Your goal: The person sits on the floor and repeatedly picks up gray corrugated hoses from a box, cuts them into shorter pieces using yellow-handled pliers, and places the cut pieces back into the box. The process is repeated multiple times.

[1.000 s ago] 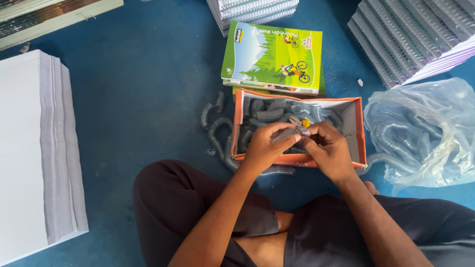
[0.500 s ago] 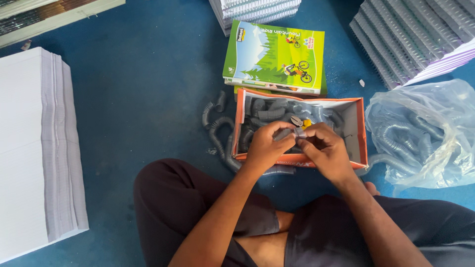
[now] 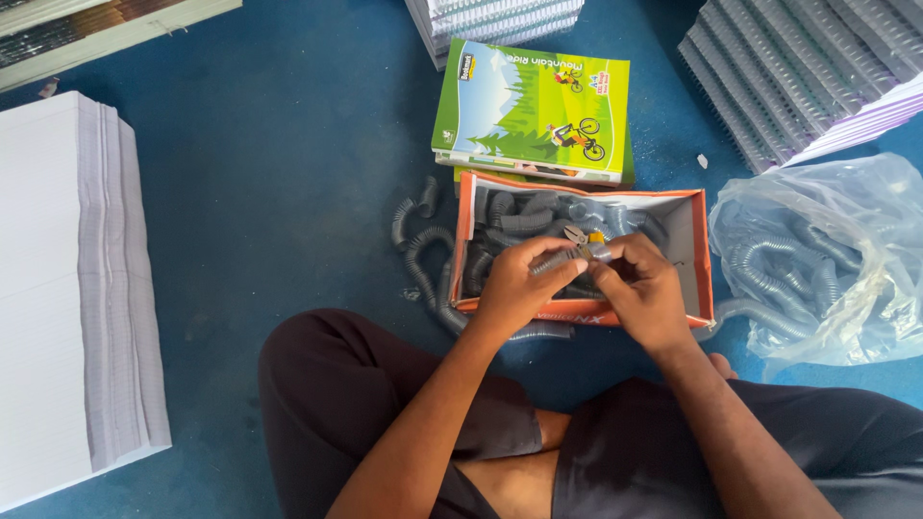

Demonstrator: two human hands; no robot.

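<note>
Grey plastic binding coils (image 3: 524, 223) fill an orange cardboard box (image 3: 697, 259) that sits on the blue floor (image 3: 288, 192) just beyond the person's crossed legs. Both hands meet over the near half of this box. The left hand (image 3: 514, 284) is curled around one short grey coil piece (image 3: 550, 261), thumb and fingers pinching it. The right hand (image 3: 646, 293) is clenched around the handles of small pliers (image 3: 580, 238), whose metal nose points left and touches the end of the held coil; a bit of yellow grip shows beside the nose.

Just far of the box lies a book with a green cover picturing cyclists (image 3: 534, 111), resting on others like it. More loose coils (image 3: 423, 250) lie on the floor to the left of the box, touching its side. To the right, a clear plastic bag (image 3: 827, 250) holds more grey coils. A tall stack of white paper sheets (image 3: 67, 288) stands at the far left edge, well apart from the hands. Stacks of spiral-bound notebooks (image 3: 798, 67) lie at the far right, and another stack (image 3: 495, 19) lies beyond the green book.
</note>
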